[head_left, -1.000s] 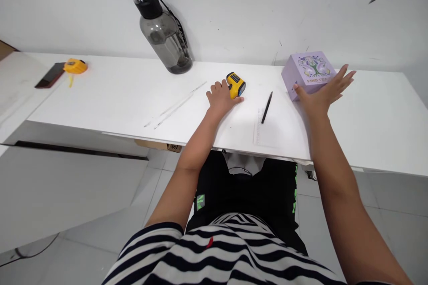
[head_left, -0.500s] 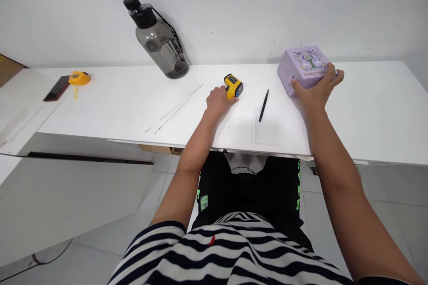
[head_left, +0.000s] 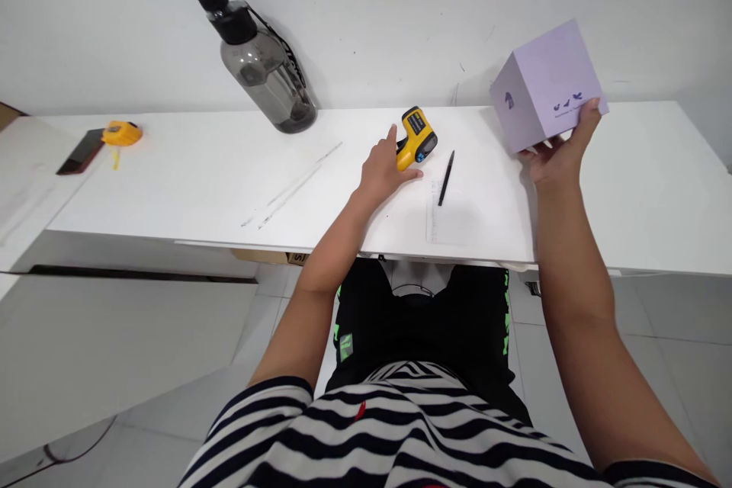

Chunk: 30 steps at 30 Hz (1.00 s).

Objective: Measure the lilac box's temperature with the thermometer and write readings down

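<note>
My right hand (head_left: 559, 162) grips a lilac cardboard box (head_left: 563, 80) from below and at its right edge, thumb on the near face. The box is tilted, with a plain side bearing small dark prints facing me. My left hand (head_left: 382, 168) rests on the table with index finger and thumb spread around the handle of a yellow and black infrared thermometer (head_left: 419, 136). The hand looks open, and the thermometer lies on the tabletop. Between the hands are a black pen (head_left: 447, 177) and a thin pale sheet (head_left: 460, 227) with faint writing under its lower end.
A grey see-through water bottle (head_left: 260, 65) with a black cap stands by the wall. Farther left, an orange tape measure (head_left: 122, 133) lies against a dark flat object (head_left: 81, 152). The white table (head_left: 188, 191) runs along the wall, its front edge close to my legs.
My right hand has lifted and tipped the box, turning its printed top out of sight. My left hand's fingers have spread from the thermometer, which now sits slightly farther right in view.
</note>
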Available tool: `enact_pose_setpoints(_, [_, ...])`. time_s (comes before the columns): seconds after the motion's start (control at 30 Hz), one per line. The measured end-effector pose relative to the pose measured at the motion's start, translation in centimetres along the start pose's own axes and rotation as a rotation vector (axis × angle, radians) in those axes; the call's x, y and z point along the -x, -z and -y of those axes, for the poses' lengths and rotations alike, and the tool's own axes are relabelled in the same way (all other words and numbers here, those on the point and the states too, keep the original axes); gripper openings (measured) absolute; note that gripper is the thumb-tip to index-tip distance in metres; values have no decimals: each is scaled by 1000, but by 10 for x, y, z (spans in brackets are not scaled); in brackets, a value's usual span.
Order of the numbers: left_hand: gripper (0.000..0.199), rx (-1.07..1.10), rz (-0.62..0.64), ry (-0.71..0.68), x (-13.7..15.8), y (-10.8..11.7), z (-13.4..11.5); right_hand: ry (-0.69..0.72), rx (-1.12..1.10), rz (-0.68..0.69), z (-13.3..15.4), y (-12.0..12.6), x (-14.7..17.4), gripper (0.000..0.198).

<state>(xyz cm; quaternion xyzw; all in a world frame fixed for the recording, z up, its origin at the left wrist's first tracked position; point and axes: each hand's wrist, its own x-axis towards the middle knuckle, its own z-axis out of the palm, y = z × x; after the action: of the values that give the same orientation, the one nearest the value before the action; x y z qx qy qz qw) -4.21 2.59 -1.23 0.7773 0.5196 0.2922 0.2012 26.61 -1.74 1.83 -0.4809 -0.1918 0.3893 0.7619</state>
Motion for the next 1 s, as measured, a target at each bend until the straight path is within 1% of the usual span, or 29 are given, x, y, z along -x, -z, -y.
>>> enact_pose_setpoints(0.03, [120,66,-22,-75,-2,-4,4,-29,-58,23,0,-2,2,55])
enact_pose_setpoints(0.1, [115,158,-51,-209,-4,-9,6,-55,-184,99,-2,-7,5,54])
enact_pose_setpoints(0.2, [98,174,-47,-330,0,-14,-3,-130,-364,309,-6,-13,10,53])
enact_pose_setpoints(0.3, [79,181,-13,-400,10,-17,-20,-269,-529,451,-9,-16,12,55])
enact_pose_setpoints(0.37, [71,216,19,-421,17,-19,-29,-350,-603,485,-9,-17,15,57])
enact_pose_setpoints(0.47, [60,277,70,-397,25,-22,-39,-424,-654,506,-9,-18,19,66])
enact_pose_setpoints(0.53, [52,306,88,-377,29,-24,-42,-462,-656,515,-10,-18,22,72])
enact_pose_setpoints(0.63, [44,347,57,-362,31,-26,-44,-471,-607,541,-13,-19,25,72])
enact_pose_setpoints(0.73, [42,388,24,-350,30,-27,-42,-415,-482,586,-17,-21,27,73])
enact_pose_setpoints(0.87, [42,435,46,-324,29,-25,-42,-327,-330,561,-17,-26,35,74])
enact_pose_setpoints(1.0, [43,418,60,-285,31,-24,-43,-336,-230,528,-9,-30,47,72])
